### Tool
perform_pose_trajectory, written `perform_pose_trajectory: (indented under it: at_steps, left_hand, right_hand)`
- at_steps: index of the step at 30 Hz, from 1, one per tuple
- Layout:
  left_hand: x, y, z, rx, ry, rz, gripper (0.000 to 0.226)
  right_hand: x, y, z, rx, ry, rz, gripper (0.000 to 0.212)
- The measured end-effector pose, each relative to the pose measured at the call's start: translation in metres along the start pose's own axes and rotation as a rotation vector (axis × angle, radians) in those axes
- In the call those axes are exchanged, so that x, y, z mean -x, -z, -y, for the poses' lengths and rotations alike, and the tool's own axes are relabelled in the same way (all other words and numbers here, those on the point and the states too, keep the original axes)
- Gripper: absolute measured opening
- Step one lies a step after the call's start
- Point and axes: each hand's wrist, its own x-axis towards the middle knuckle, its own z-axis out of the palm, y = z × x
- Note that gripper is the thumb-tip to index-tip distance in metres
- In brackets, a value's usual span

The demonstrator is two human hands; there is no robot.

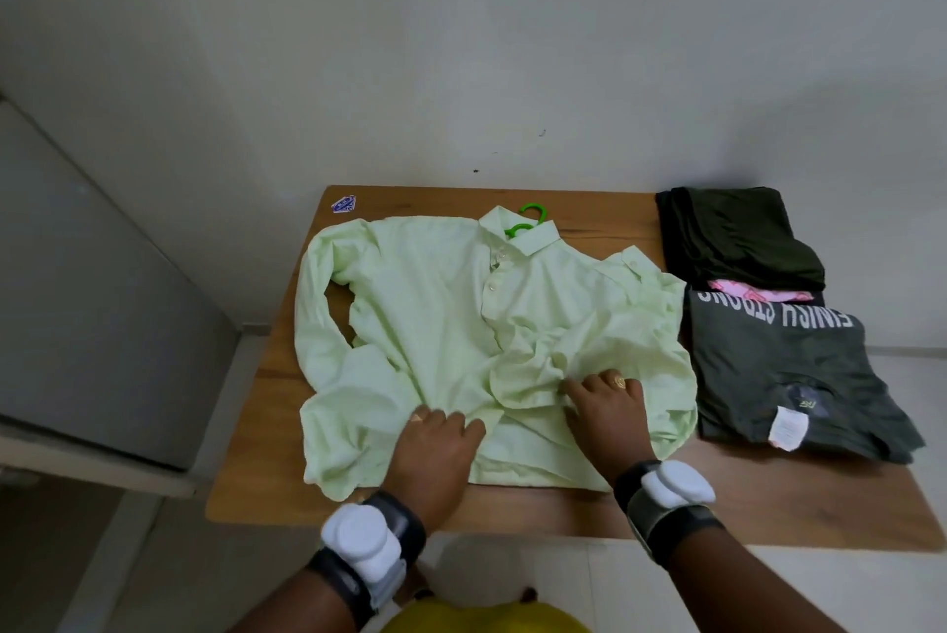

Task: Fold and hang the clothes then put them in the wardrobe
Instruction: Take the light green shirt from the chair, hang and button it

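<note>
A: Where is the shirt (440,315)?
B: Spread on the table (768,494), with a green hanger (533,206) in its collar.
A: And the hands?
B: The left hand (435,448) and the right hand (610,407) both curl and grip its near cloth.

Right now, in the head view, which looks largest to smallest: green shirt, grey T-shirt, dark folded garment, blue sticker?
Largest first:
green shirt
grey T-shirt
dark folded garment
blue sticker
The garment lies farther, so less sure.
</note>
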Motion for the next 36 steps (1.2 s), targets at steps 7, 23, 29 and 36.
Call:
perform_pose_trajectory:
  at_steps: [7, 23, 29, 36]
  left_hand:
    - [0.011, 0.011, -0.03, 0.088, 0.268, 0.613, 0.048]
    - [-0.057, -0.029, 0.052, 0.17, 0.397, 0.531, 0.089]
    - [-0.065, -0.093, 0.086, 0.236, 0.414, 0.419, 0.089]
    - [-0.139, -0.117, 0.145, 0.195, 0.439, 0.198, 0.072]
  right_hand:
    - [0.015, 0.019, 0.014, -0.235, 0.036, 0.057, 0.023]
    - [-0.031, 0.018, 0.036, -0.367, 0.007, 0.181, 0.056]
    - [-0.077, -0.016, 0.036, -0.174, -0.028, 0.575, 0.068]
    - [-0.172, -0.041, 0.038, -0.182, -0.035, 0.518, 0.067]
